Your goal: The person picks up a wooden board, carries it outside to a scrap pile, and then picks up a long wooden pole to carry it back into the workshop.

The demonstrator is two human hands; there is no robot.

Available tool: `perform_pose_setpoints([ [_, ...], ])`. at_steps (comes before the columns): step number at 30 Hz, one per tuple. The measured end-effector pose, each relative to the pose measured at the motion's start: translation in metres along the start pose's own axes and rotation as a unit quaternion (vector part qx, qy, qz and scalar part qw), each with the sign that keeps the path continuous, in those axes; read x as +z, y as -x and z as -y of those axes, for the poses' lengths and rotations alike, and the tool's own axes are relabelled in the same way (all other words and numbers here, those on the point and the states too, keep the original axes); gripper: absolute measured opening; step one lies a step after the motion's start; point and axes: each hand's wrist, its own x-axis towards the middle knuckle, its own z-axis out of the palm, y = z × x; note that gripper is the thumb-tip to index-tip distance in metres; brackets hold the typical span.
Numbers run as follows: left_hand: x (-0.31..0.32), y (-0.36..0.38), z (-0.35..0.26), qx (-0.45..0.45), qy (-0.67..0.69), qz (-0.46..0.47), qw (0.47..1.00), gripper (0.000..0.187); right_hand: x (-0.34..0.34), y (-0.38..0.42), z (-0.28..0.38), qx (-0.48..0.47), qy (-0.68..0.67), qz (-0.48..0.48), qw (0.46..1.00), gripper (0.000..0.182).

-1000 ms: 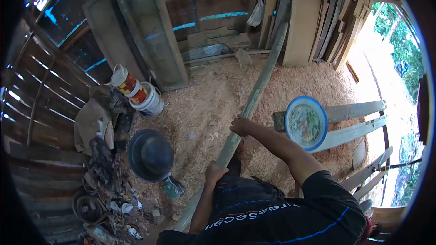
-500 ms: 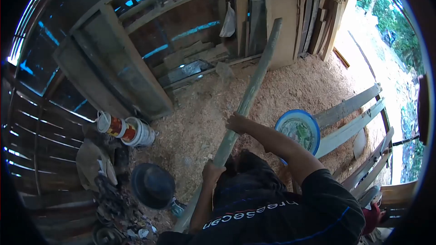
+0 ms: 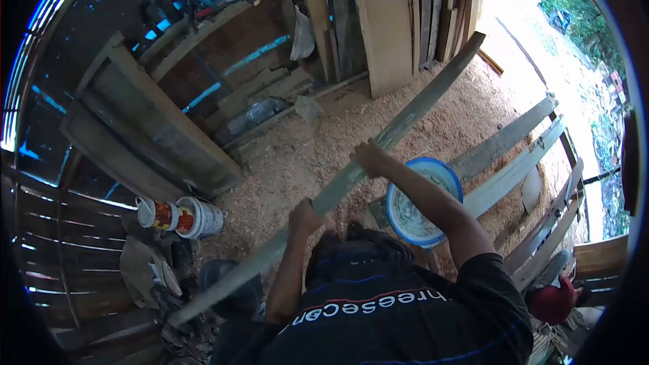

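A long greenish pole (image 3: 338, 188) lies diagonally in front of me, from the lower left to the upper right. My left hand (image 3: 306, 218) is closed around it near the middle. Farther up toward the right end, my right hand (image 3: 370, 157) is also wrapped over the pole. Just beyond my right forearm stands a blue-rimmed basin (image 3: 404, 228) with pale, cloudy contents, partly hidden by that arm. Beneath the pole's lower left end sits a dark basin (image 3: 211, 272), mostly covered by the pole.
Sawdust and shavings (image 3: 284, 162) cover the floor. Weathered planks (image 3: 510, 176) lie on the right, with a person in red (image 3: 551, 301) near them. Stacked buckets (image 3: 196, 220) and a wooden frame (image 3: 152, 115) stand on the left. Boards (image 3: 385, 23) lean at the back.
The pole has swung from steep to more slanted: its far end moved right and its near end left, over the dark basin. Both hands stay on it.
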Motion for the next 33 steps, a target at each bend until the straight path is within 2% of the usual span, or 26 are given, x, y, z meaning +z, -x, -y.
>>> perform_pose_setpoints([
  [6,-0.019,-0.022,-0.020,0.080,-0.093,0.021,0.992,0.067,0.006,0.041,-0.008,0.075,-0.045,-0.015,0.996,0.062],
  [9,-0.031,-0.027,-0.029,0.104,-0.120,0.051,0.986,0.067,0.006,0.063,0.000,0.109,-0.067,-0.046,0.991,0.053],
  [12,-0.044,-0.029,-0.037,0.151,-0.137,0.063,0.977,0.066,0.014,0.079,0.008,0.130,-0.057,-0.117,0.983,0.052],
  [16,-0.042,-0.040,-0.039,0.202,-0.185,0.065,0.959,0.064,0.020,0.096,0.020,0.171,-0.114,-0.118,0.971,0.050],
  [27,-0.053,-0.078,-0.075,0.309,-0.239,0.111,0.914,0.060,0.022,0.141,0.054,0.324,-0.140,-0.163,0.921,0.043],
  [30,-0.057,-0.081,-0.082,0.349,-0.235,0.120,0.899,0.060,0.019,0.152,0.067,0.356,-0.153,-0.161,0.908,0.033],
  [33,-0.053,-0.083,-0.089,0.392,-0.233,0.129,0.880,0.059,0.013,0.164,0.084,0.400,-0.145,-0.140,0.894,0.039],
])
